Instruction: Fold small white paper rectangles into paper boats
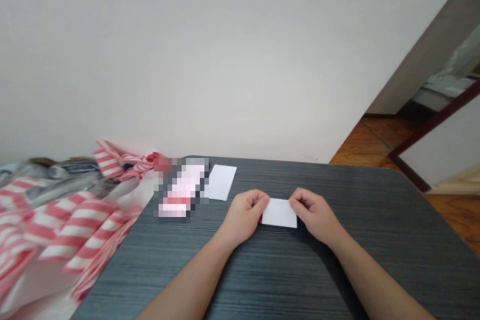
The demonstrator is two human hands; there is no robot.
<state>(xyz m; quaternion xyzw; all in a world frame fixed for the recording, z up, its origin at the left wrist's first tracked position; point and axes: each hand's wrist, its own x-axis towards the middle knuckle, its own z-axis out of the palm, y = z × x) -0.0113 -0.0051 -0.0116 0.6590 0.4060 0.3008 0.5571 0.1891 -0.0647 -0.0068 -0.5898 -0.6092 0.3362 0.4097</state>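
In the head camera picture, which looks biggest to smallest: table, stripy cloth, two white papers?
1. table
2. stripy cloth
3. held paper and loose paper: they look alike, and the loose one lies farther away, so no ranking.

Right of the small white card point(279, 213), past the right hand point(315, 212), the dark worktop point(393, 230) offers open room out to its rounded edge. The left hand point(243, 215) blocks the card's other side. Beyond-left of the card lie a second white sheet point(222, 182) and a blurred pink object point(182, 192), just beside each other. Farther left, red-striped cloth point(71, 225) crowds the worktop's edge.
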